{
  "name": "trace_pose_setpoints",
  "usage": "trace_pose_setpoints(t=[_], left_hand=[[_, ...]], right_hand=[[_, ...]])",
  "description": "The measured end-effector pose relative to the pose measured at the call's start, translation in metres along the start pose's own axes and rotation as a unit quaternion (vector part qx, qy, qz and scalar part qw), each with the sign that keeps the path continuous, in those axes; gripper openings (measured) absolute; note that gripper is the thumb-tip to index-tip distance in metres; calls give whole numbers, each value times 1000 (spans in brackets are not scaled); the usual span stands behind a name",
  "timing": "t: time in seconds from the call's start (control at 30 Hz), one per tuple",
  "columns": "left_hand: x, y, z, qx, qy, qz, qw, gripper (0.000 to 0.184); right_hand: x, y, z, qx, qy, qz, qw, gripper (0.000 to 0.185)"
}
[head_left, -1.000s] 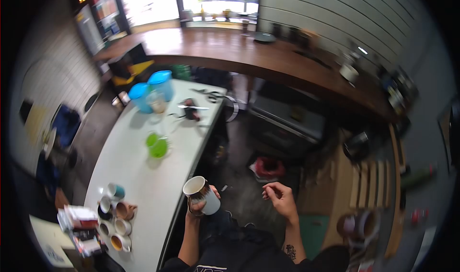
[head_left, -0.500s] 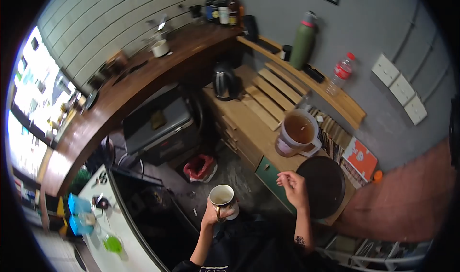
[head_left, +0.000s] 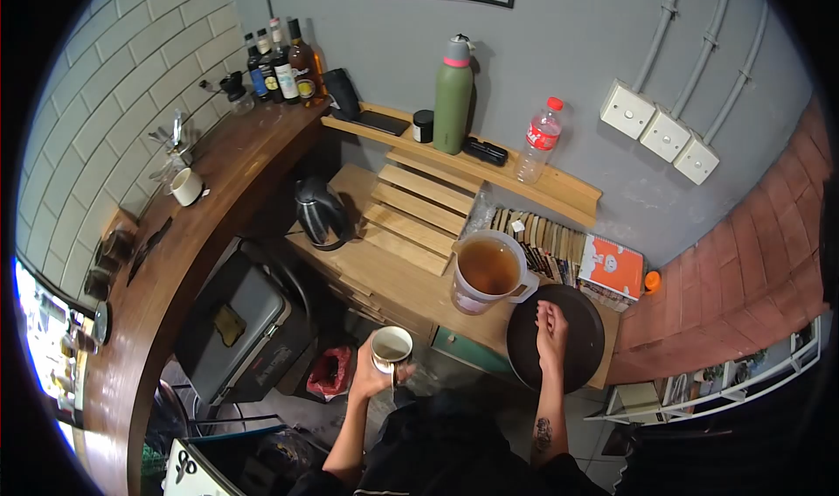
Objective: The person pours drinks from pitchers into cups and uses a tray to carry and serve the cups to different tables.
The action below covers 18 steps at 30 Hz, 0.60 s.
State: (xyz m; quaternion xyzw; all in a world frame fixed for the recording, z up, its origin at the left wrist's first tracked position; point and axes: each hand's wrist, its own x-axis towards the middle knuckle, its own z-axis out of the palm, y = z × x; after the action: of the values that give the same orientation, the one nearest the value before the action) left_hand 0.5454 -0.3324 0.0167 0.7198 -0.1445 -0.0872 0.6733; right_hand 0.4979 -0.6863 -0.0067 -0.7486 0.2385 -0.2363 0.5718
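Observation:
A white mug with a dark pattern (head_left: 391, 346) is in my left hand (head_left: 367, 375), its fingers wrapped round the body and handle. The mug stands upright in front of my torso. My right hand (head_left: 551, 328) hovers above a round black tray (head_left: 572, 365), with its fingers curled loosely together; whether anything small is between them cannot be made out. Just to the left of that hand, a clear plastic pitcher of brown liquid (head_left: 488, 269) rests on the wooden cabinet top (head_left: 350, 256), its handle towards the tray.
A black kettle (head_left: 322, 214) and a slatted wooden rack (head_left: 415, 212) stand behind. A green bottle (head_left: 452, 98) and a plastic bottle (head_left: 539, 139) are on the wall shelf (head_left: 568, 190). Below left are a grey cooler (head_left: 236, 321) and a red-lined bin (head_left: 330, 372).
The view has swung right, from the white table to the cabinet and wall. My left hand still holds the mug. My right hand has come over the black tray.

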Motion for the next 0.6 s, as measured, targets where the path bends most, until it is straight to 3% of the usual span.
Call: trace_pose_setpoints(t=[0.1, 0.23, 0.3, 0.37, 0.43, 0.5, 0.6], left_hand=[[42, -4, 1, 64, -10, 42, 997, 61], [101, -30, 9, 57, -33, 48, 997, 66], [129, -43, 16, 68, -39, 52, 996, 70], [153, -49, 24, 89, -31, 38, 995, 70], [180, -54, 32, 69, -38, 36, 996, 68], [204, -63, 36, 119, -41, 44, 991, 67], [227, -81, 43, 107, -49, 50, 992, 71]], right_hand=[[24, 0, 11, -23, 34, 15, 999, 28], [57, 18, 28, -65, 92, -62, 992, 28], [72, 23, 29, -98, 20, -6, 995, 35], [79, 21, 37, -45, 37, -24, 998, 42], [90, 42, 39, 31, 6, 46, 998, 39], [100, 55, 44, 89, -1, 2, 996, 39], [97, 69, 50, 159, -24, 61, 985, 36]])
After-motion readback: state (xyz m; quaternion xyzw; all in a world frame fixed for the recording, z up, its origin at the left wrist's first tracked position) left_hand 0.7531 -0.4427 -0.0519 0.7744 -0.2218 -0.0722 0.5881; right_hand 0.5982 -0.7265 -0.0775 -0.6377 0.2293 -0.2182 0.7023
